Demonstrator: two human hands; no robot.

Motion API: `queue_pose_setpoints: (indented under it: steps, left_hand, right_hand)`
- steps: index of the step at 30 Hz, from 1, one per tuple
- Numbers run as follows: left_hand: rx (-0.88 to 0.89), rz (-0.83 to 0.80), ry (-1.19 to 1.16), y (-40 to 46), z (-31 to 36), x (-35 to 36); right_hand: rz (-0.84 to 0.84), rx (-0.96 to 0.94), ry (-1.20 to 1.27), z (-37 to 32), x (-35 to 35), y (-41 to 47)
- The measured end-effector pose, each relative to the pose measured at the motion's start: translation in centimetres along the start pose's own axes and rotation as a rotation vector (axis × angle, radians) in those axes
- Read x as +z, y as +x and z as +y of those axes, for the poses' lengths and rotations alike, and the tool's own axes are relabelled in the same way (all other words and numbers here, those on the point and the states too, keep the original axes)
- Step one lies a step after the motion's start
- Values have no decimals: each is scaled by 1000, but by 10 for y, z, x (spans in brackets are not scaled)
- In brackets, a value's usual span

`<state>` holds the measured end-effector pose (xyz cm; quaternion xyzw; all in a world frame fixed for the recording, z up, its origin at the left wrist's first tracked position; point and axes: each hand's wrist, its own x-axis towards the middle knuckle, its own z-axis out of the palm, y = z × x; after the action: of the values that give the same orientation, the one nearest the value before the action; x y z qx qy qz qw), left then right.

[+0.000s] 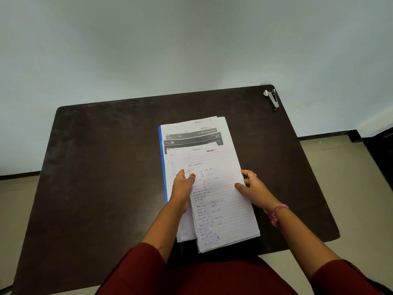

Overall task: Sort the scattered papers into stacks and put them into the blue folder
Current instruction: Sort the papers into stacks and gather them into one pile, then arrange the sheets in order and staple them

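Note:
A pile of papers [197,135] lies in the middle of the dark table, some printed with dark bands, some marked "Section 1". Under it the blue folder [163,167] shows only as a thin strip along the pile's left edge. On top is a lined handwritten sheaf [221,201], reaching past the table's near edge. My left hand [182,188] grips the sheaf's left edge, thumb on top. My right hand [253,188] holds its right edge, thumb on the page and fingers curled behind.
A black and silver stapler [272,98] lies at the far right corner of the dark brown table [95,167]. A pale wall stands right behind the table. Beige floor and a dark skirting show on both sides.

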<state>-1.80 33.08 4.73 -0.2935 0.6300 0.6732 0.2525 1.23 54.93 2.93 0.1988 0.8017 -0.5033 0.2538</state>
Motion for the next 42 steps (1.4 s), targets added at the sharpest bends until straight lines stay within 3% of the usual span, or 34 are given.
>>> queue_pose_setpoints:
  steps: [7, 15, 19, 33, 37, 42]
  left_hand:
    - [-40, 75, 59, 14, -8, 7]
    - [-102, 70, -59, 19, -7, 8]
    - [-115, 77, -129, 19, -4, 8]
    - [-142, 123, -181, 28, -7, 3]
    - [-143, 128, -176, 29, -7, 2]
    - [-134, 124, -188, 30, -8, 2]
  right_hand:
    - [-71, 6, -84, 2, -37, 21]
    - [410, -131, -60, -25, -111, 90]
    - [501, -160, -100, -45, -135, 125]
    - [430, -151, -517, -62, -179, 201]
    - [379, -1, -755, -75, -188, 211]
    - [376, 33, -758, -75, -189, 213]
